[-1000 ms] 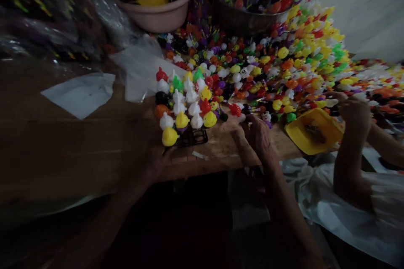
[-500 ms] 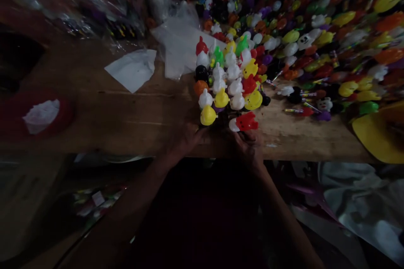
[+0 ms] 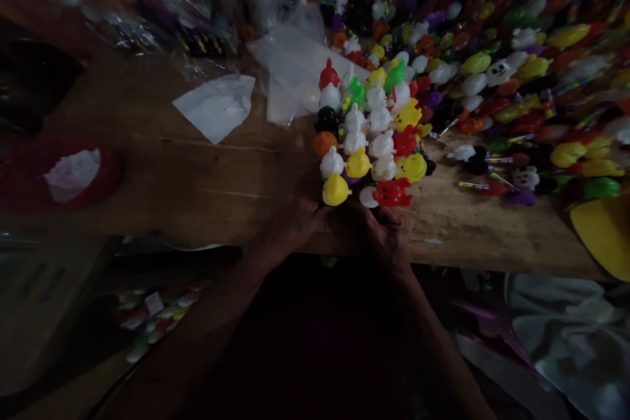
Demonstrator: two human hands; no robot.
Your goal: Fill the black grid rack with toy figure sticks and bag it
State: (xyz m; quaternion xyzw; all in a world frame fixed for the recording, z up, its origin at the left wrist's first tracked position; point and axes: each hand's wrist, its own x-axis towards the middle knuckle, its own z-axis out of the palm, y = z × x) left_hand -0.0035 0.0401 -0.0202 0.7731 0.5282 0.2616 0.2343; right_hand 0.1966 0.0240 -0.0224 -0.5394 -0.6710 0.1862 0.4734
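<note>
Several closely packed rows of coloured toy figures (image 3: 355, 139) stand near the front edge of the wooden surface (image 3: 147, 177) in the head view. Below the nearest yellow figure (image 3: 335, 189), the left hand (image 3: 293, 223) has its fingers pointing inward, their grip too dark to tell. The right hand (image 3: 388, 231) has bent fingers just under a red figure (image 3: 394, 192); how firmly they close is hidden. White paper (image 3: 215, 105) lies leftward.

From where I stand I can't read any words or numbers, since the little pale card (image 3: 154, 302) on the low heap (image 3: 162, 325) is too small and the white paper (image 3: 216, 107) on the table (image 3: 197, 177) is too dim.
</note>
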